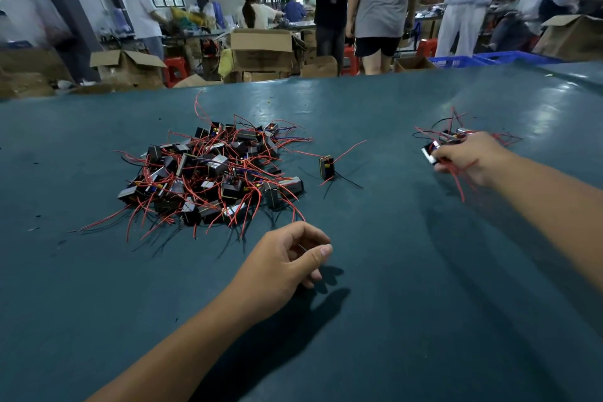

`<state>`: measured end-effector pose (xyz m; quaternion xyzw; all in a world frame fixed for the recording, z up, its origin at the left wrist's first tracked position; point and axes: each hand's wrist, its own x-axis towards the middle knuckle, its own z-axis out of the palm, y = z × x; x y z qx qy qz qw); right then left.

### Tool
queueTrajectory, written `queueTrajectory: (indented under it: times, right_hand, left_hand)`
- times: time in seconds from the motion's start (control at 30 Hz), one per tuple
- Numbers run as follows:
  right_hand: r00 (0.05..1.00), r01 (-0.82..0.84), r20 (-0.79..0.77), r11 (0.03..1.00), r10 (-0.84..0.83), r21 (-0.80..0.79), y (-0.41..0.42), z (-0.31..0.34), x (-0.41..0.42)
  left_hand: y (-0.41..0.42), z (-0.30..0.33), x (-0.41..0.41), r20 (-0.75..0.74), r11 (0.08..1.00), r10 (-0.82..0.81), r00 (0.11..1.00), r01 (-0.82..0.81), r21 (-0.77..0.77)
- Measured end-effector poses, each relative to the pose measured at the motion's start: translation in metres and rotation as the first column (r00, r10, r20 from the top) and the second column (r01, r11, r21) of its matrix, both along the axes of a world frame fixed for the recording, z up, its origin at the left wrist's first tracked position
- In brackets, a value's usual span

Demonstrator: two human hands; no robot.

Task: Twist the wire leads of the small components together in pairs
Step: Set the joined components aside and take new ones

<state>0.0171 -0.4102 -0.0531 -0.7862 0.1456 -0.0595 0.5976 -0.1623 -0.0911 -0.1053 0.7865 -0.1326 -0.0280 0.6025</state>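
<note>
A heap of small black block components (212, 173) with red and black wire leads lies on the teal table (375, 271), left of centre. One single component (327, 168) stands apart to the right of the heap. My left hand (284, 261) hovers just below the heap, fingers loosely curled, holding nothing. My right hand (470, 157) is stretched out to the far right and grips a component (430, 152) whose red leads trail under the hand. Just behind that hand sits a small cluster of components (453, 135) with wires.
Beyond the table's far edge stand several people (378, 3), open cardboard boxes (261, 49), red stools (176, 70) and blue plastic crates (473, 60). The table cover ripples upward at the far right.
</note>
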Motion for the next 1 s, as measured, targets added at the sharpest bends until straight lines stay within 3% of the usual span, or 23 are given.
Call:
queueTrajectory:
  times: [0.17,0.23,0.27,0.33,0.43,0.57,0.7,0.77,0.83,0.87,1.0]
  right_hand:
    - [0.989,0.136,0.023,0.967,-0.144,0.216,-0.020,0.018,0.037]
    - [0.985,0.167,0.029,0.985,-0.168,0.048,-0.016,0.022,0.040]
    - [0.983,0.183,0.041,0.974,-0.179,-0.131,-0.012,0.023,0.040]
    - [0.981,0.193,0.115,0.879,-0.159,-0.437,0.006,0.024,0.033]
    - [0.963,0.021,0.224,0.790,0.148,-0.612,0.053,0.018,0.017]
    - [0.811,-0.174,0.178,0.521,0.557,-0.835,0.120,-0.002,0.011]
    - [0.780,-0.241,-0.067,0.199,0.622,-0.950,0.156,-0.012,0.027]
    - [0.789,-0.180,-0.086,0.095,0.608,-0.979,0.160,-0.015,0.029]
    - [0.815,-0.115,-0.011,0.144,0.580,-0.983,0.159,-0.014,0.026]
    - [0.828,-0.127,0.021,0.224,0.560,-0.966,0.157,-0.011,0.022]
    - [0.853,-0.339,0.099,0.689,0.512,-0.640,0.146,0.010,-0.014]
  left_hand:
    - [0.006,0.000,0.003,0.016,0.999,0.019,1.000,-0.020,0.036]
    - [0.006,0.000,0.003,0.021,0.999,0.014,1.000,-0.015,0.047]
    - [0.005,0.000,0.003,0.020,0.998,0.011,1.000,-0.012,0.055]
    - [0.005,-0.001,0.002,0.027,0.997,0.006,1.000,-0.008,0.080]
    - [0.005,-0.002,0.001,0.054,0.992,-0.009,0.999,0.003,0.125]
    - [0.009,0.001,0.000,0.114,0.979,0.001,0.993,-0.024,0.201]
    - [0.014,0.004,-0.001,0.194,0.960,0.010,0.981,-0.063,0.272]
    - [0.014,0.006,-0.002,0.222,0.951,0.007,0.975,-0.075,0.299]
    - [0.015,0.007,-0.003,0.245,0.943,0.007,0.969,-0.088,0.321]
    - [0.015,0.008,-0.003,0.255,0.941,0.009,0.967,-0.095,0.326]
    - [0.017,0.007,0.000,0.259,0.953,0.089,0.962,-0.158,0.258]
